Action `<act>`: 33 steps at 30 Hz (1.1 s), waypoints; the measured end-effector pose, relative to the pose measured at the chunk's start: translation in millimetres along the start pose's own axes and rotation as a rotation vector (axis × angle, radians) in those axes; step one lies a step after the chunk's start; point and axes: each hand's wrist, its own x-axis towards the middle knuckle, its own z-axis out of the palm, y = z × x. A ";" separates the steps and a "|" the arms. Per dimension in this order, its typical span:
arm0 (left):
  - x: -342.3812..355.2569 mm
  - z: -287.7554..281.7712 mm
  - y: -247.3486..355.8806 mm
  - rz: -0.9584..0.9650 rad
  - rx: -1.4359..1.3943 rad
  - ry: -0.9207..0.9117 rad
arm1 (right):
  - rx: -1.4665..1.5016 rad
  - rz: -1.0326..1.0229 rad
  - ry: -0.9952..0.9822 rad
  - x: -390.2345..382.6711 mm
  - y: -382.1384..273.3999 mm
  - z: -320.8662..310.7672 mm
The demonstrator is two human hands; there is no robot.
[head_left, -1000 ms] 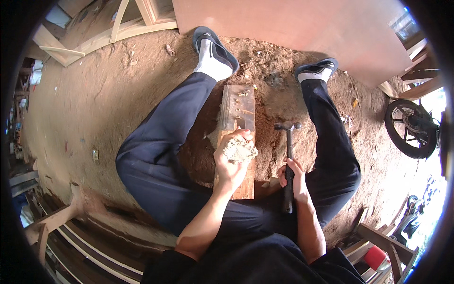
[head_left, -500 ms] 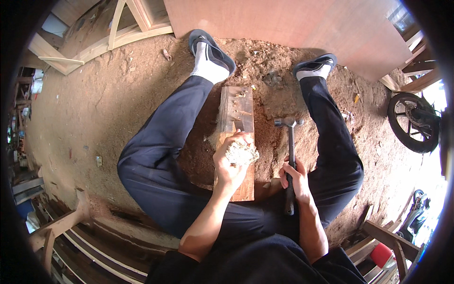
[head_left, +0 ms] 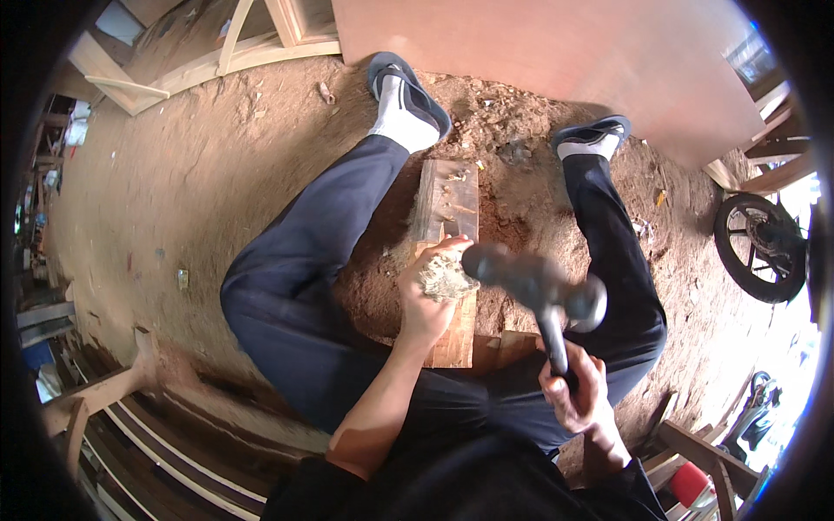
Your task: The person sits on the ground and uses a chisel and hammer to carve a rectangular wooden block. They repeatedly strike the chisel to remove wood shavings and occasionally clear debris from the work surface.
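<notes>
My left hand (head_left: 426, 308) is closed round an upright chisel with a frayed, mushroomed wooden handle end (head_left: 446, 278); the hand hides most of its lower part. Under that hand lies a thick wooden block (head_left: 453, 195) between my legs, with several small chips on its far part. My right hand (head_left: 578, 391) grips the dark handle of a ball-peen hammer (head_left: 534, 282). The hammer's head is raised toward the camera, blurred, to the right of the chisel's top and apart from the block.
My sandalled feet (head_left: 404, 108) and bent legs flank the block on a dirt floor (head_left: 174, 200). A large plywood sheet (head_left: 539, 61) and wooden frames (head_left: 208, 74) stand beyond. A motorcycle wheel (head_left: 756, 243) is at the right, and slatted timber (head_left: 174, 451) lies at the lower left.
My right hand has lifted the hammer from low beside my right leg up toward the camera, its head swinging nearer the chisel. My left hand keeps its hold on the chisel over the block.
</notes>
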 end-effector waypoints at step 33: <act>3.8 6.3 6.0 -0.133 0.045 -0.053 | -0.511 -0.011 -0.068 -25.1 7.1 -22.5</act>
